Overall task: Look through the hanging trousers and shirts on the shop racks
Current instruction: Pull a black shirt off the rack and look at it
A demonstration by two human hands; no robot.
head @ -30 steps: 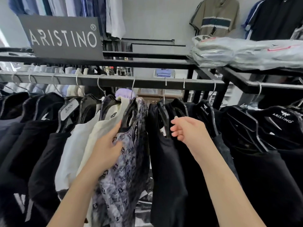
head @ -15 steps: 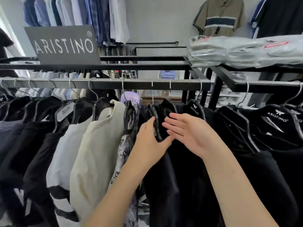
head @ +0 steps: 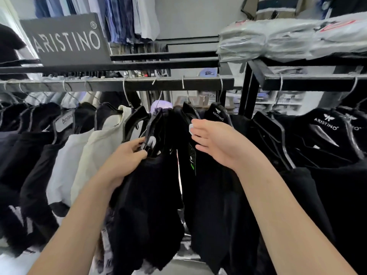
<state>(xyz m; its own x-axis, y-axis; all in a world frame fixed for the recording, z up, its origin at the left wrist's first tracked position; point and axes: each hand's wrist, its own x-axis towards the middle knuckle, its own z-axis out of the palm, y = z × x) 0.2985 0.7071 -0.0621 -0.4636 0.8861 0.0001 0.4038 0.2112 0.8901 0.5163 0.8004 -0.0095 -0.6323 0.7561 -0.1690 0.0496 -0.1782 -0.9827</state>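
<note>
Black hanging garment [head: 151,195], centre of frame, on a black plastic hanger [head: 137,124]; long axis vertical, hem down, shoulder edge turned toward the camera. Left hand [head: 127,155] grips it at the shoulder just under the hanger, fingers curled round the fabric edge, thumb on top. Right hand [head: 216,141] just right of it, fingers straight and held together, pointing left, resting against the next black garment [head: 216,205]; gripping nothing. A dark tag with green marks [head: 192,157] hangs between the two garments, print too blurred to read.

Both hang from one grey metal rail [head: 119,84] running left to right across mid-frame. Left of the grip: two pale garments, one cream [head: 99,155], one white [head: 65,165], then several black ones; exact count unclear. One hanger [head: 64,121] at left carries a white label, writing unreadable. Right side: black hangers printed "ARISTINO" in white, three readable: [head: 218,114], [head: 325,124] and [head: 353,126].

Upper left: one dark grey sign [head: 67,40] reading "ARISTINO" with ®. Above it, a row of blue and white shirts [head: 119,16]. Upper right: stack of folded garments in clear plastic bags [head: 288,38] on a black shelf [head: 309,62].
</note>
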